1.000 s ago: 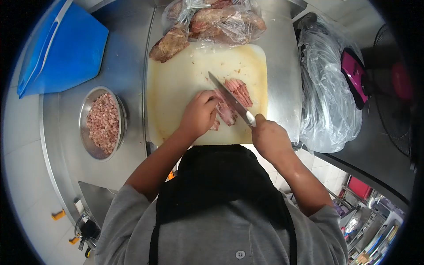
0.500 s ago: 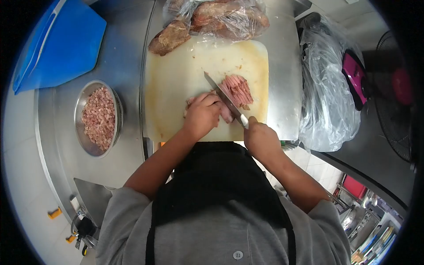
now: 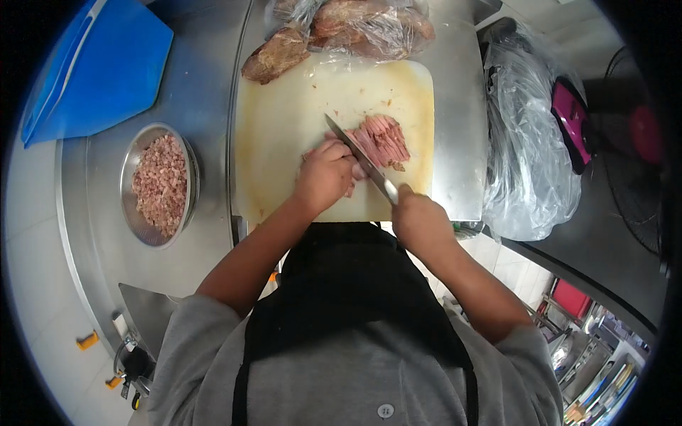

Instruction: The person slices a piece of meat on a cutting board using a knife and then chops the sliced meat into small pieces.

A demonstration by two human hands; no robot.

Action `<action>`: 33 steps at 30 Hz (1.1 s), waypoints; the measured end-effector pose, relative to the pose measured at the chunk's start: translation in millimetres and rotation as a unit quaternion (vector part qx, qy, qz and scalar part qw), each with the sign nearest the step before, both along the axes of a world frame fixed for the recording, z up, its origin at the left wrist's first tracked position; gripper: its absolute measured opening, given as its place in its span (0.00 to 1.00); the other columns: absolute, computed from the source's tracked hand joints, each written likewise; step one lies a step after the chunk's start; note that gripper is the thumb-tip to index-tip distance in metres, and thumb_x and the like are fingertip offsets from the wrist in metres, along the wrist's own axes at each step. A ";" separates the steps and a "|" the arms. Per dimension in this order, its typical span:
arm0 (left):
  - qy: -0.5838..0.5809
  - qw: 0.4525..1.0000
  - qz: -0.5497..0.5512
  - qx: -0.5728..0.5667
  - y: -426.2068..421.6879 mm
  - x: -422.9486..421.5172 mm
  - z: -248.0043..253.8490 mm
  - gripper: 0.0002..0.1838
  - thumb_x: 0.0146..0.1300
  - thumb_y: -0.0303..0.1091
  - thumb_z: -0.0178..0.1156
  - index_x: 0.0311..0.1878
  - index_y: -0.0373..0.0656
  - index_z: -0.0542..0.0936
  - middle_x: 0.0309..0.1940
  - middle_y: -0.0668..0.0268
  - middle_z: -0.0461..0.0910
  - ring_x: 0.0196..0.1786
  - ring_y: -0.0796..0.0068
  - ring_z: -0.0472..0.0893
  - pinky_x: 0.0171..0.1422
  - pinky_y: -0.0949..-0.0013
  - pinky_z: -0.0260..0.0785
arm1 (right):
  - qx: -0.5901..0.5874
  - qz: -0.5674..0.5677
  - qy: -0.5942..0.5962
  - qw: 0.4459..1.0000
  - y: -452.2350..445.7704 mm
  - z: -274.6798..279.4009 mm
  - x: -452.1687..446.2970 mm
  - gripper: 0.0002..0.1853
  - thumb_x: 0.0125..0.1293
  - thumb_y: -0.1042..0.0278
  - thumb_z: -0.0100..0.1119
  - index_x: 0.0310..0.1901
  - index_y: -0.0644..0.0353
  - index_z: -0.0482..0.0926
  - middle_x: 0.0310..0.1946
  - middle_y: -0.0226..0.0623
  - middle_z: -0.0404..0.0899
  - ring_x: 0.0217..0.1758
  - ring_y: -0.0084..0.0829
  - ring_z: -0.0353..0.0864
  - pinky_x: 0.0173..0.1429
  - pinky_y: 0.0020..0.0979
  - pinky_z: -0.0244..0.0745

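**A Long Steel Knife (image 3: 361,155) Slants Across a Pale, Yellow-Stained Cutting Board (image 3: 273,135)**

Well left of the board, level with its upper part, we see a blue, smooth-sided plastic container (image 3: 99,78). Nearer to the board sits a round, perforated steel bowl (image 3: 142,227) filled with small cubes of pink diced meat (image 3: 158,181). At the board's upper left corner we find a rough, dark brown chunk of meat (image 3: 275,55); beside it, along the board's top edge, a clear plastic bag (image 3: 376,42) wraps more browned meat (image 3: 355,21).

On the lower middle of the board we make out the left hand (image 3: 327,174), its fingers curled down over a pale pink piece of meat (image 3: 350,190) that it largely covers. The knife's blade lies close along that hand's right side; whether they touch, we cannot tell. Right of the blade, on the board, we see thin pink strips of cut meat (image 3: 383,138) lying side by side. At the board's lower right corner, the right hand (image 3: 423,216) is closed round the knife's handle.

Well right of the board we note crumpled clear plastic bags (image 3: 529,156) and a pink-and-black object (image 3: 570,117).
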State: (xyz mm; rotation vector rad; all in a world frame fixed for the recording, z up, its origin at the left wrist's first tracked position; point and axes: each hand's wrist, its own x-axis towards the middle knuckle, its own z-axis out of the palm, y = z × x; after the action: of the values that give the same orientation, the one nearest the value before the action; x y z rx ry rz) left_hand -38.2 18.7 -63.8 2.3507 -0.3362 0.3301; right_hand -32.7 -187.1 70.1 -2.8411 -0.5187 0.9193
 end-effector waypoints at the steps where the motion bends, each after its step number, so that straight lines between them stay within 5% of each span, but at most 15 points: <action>1: 0.005 0.999 -0.013 -0.029 1.2 3.6 -1.8 0.06 0.54 0.25 0.66 0.37 0.41 0.86 0.45 0.65 0.83 0.53 0.60 0.80 0.55 0.55 0.74 | -0.004 -0.003 -0.002 1.000 5.1 -8.3 3.4 0.08 0.70 0.72 0.50 0.44 0.67 0.75 0.33 0.54 0.85 0.38 0.54 0.88 0.43 0.50 0.82; 15: -0.012 0.998 -0.050 -0.046 9.4 4.5 2.1 0.05 0.52 0.25 0.70 0.33 0.38 0.85 0.40 0.60 0.84 0.46 0.56 0.82 0.54 0.58 0.76 | -0.002 -0.004 -0.011 1.000 -8.4 -5.8 -8.0 0.09 0.69 0.73 0.48 0.46 0.66 0.74 0.34 0.54 0.85 0.38 0.55 0.88 0.44 0.52 0.83; 23: 0.003 0.999 -0.019 -0.038 -1.3 -3.4 26.0 0.04 0.53 0.27 0.69 0.32 0.41 0.86 0.41 0.65 0.83 0.47 0.62 0.81 0.52 0.60 0.77 | 0.044 -0.046 -0.036 0.997 -21.8 -4.2 10.4 0.11 0.72 0.63 0.54 0.44 0.65 0.75 0.32 0.58 0.84 0.39 0.59 0.85 0.45 0.55 0.79; 33: -0.025 0.998 -0.055 -0.020 -8.1 -6.3 3.0 0.03 0.55 0.25 0.67 0.33 0.42 0.86 0.40 0.66 0.83 0.50 0.62 0.81 0.54 0.61 0.76 | -0.019 -0.037 0.045 0.998 -12.7 22.2 -5.3 0.08 0.70 0.71 0.52 0.45 0.67 0.75 0.36 0.55 0.85 0.41 0.56 0.87 0.47 0.52 0.81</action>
State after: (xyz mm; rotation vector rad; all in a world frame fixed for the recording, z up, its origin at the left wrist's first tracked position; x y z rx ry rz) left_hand -44.5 10.6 -60.8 2.2773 -0.4757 0.3399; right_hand -38.0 -199.8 92.3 -2.8148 -0.3884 1.0496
